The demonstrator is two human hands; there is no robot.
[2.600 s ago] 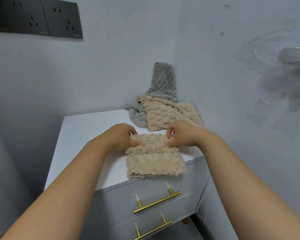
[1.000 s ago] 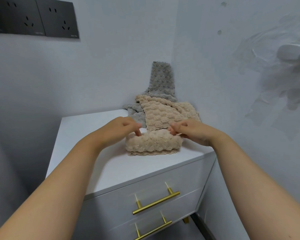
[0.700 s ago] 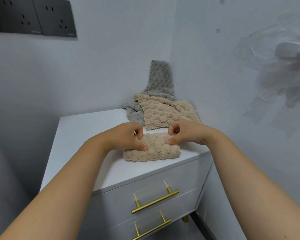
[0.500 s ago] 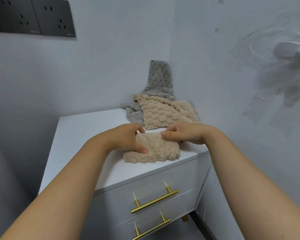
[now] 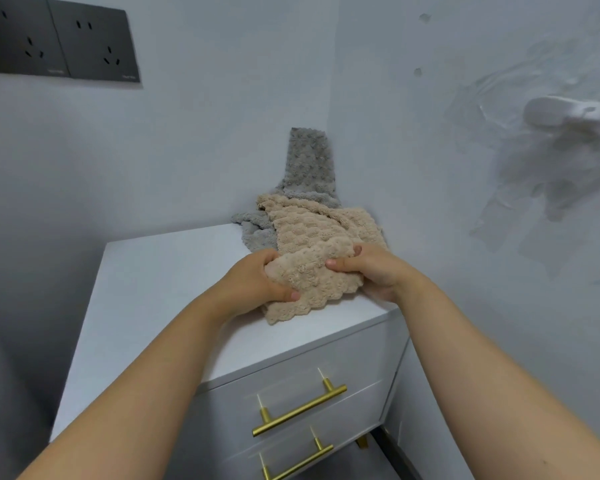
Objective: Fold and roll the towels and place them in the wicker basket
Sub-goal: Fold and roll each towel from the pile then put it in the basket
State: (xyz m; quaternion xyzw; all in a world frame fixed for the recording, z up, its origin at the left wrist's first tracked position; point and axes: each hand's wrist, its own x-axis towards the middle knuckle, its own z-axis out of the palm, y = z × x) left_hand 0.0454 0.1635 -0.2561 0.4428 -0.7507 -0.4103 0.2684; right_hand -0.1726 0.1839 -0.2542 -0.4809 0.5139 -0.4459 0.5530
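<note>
Head view: I see both hands on one beige towel (image 5: 312, 282), bunched into a loose roll at the front right of the white surface (image 5: 160, 278). Left hand (image 5: 253, 282) grips its left end, thumb on top. Right hand (image 5: 374, 268) grips the right end, fingers curled over. Roll looks nearly finished, one flap trailing. Behind it, a second beige towel (image 5: 312, 226) lies unfolded over a grey towel (image 5: 309, 164) propped in the corner. Wicker basket not in view. I judge two towels remain untouched.

beige towel (image 5: 312, 282), grey towel (image 5: 309, 164)
</note>
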